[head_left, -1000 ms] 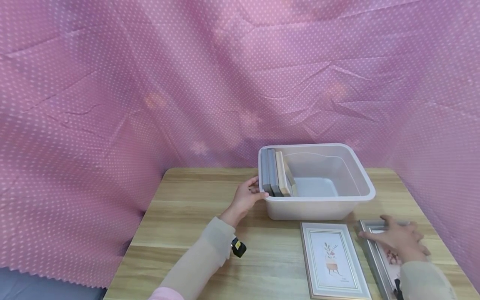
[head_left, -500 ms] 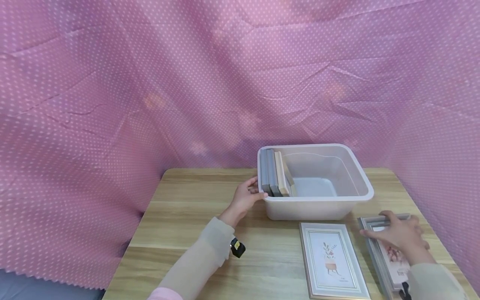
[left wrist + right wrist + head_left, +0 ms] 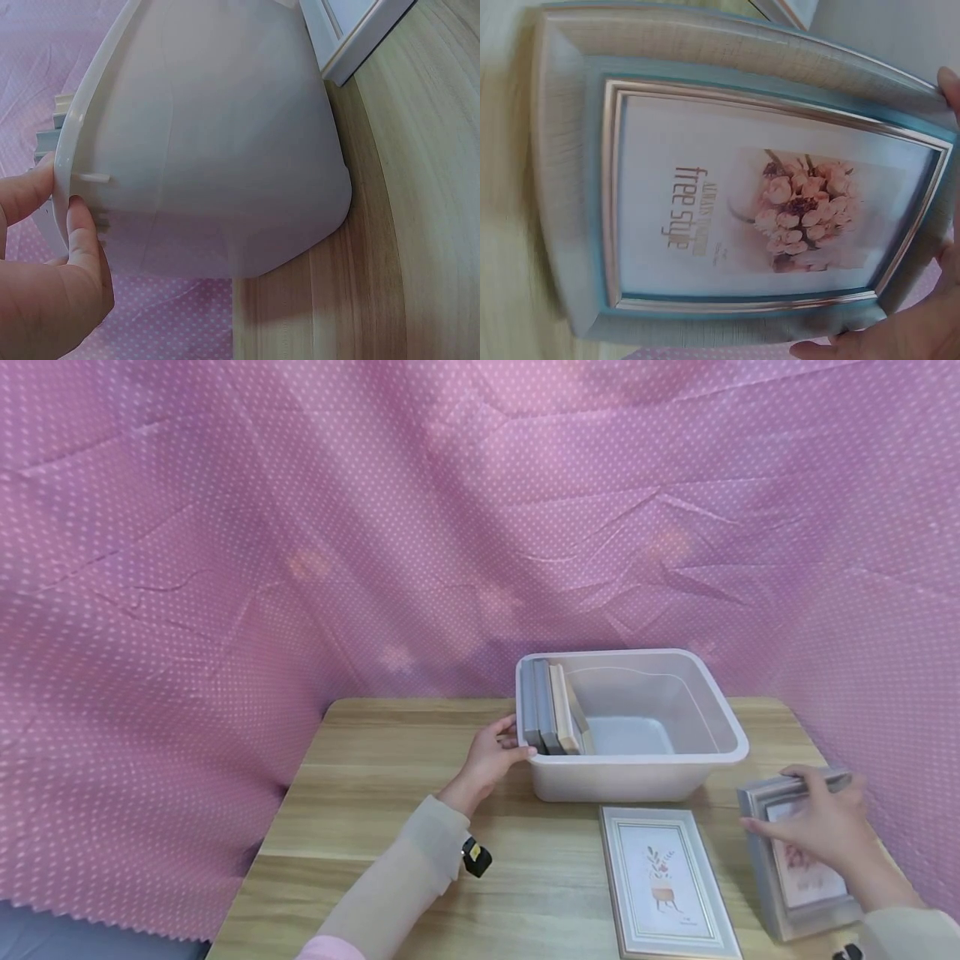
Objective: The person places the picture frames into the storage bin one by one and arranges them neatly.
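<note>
My left hand [image 3: 489, 758] grips the near left corner of a pale plastic bin [image 3: 615, 781], its thumb over the rim [image 3: 66, 154] and its fingers outside beneath it. Inside the bin, several frames [image 3: 546, 706] stand on edge against the left wall. To the right, my right hand [image 3: 832, 822] holds a silver-grey picture frame [image 3: 765, 860] by its far end, tilted up off the table. Its picture, pink flowers [image 3: 802, 210] with "free style" lettering, shows in the right wrist view. A second picture frame [image 3: 667, 885] with a potted-plant print lies face up in front of the bin.
The wood-grain table [image 3: 375, 827] ends at a pink dotted cloth [image 3: 420, 527] hung behind and along both sides. A black wrist device [image 3: 476, 857] sits by the left sleeve.
My right hand has lifted the flower-picture frame from lying on the table and tilted it up, moving a little to the right. My left hand stays at the bin's corner.
</note>
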Tool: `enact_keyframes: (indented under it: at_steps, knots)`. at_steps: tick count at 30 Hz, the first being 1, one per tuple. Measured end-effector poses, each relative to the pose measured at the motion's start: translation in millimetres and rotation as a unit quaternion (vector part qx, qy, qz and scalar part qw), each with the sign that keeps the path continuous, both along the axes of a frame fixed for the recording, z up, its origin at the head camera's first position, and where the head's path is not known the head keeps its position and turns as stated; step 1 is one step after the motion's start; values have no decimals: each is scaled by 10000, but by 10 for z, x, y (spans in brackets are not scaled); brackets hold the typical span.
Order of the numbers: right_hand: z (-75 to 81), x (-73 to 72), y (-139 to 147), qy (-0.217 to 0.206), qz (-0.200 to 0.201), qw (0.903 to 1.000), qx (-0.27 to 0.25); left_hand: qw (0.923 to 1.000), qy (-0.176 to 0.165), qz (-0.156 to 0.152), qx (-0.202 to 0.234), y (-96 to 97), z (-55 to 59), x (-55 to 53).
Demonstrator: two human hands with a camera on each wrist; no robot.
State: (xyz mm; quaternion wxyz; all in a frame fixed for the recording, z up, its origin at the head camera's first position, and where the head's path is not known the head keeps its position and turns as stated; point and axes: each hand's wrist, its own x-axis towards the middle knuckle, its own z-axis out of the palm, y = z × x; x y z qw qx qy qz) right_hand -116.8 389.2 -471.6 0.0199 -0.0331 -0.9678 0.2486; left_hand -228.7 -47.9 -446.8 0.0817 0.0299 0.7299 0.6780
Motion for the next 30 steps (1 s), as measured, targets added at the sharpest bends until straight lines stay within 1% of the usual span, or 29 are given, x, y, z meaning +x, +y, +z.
enact_keyframes:
  at_steps: [6, 8, 13, 16, 20, 27, 30]
  knots:
    - [95, 46, 5, 317, -115, 9990, -283, 10000, 1, 5, -34, 0, 13, 4]
    - [123, 62, 11, 450, -110, 9985, -303, 10000, 8, -13, -26, -1, 20, 9]
    - [192, 79, 49, 946, 150, 9951, -260, 10000, -11, -35, -1, 0, 25, 12]
    - [248, 66, 74, 1294, 231, 9909, -293, 10000, -29, -46, 30, 2, 21, 5]
    - [366, 41, 103, 1740, 309, 9834, -417, 10000, -16, -47, 47, 3, 22, 17]
    - [631, -15, 132, 2141, 595, 9733, -582, 10000, -35, 3, -15, -7, 11, 42]
    - [736, -50, 154, 2427, 735, 9659, -516, 10000, -28, 19, -42, -5, -5, 35]
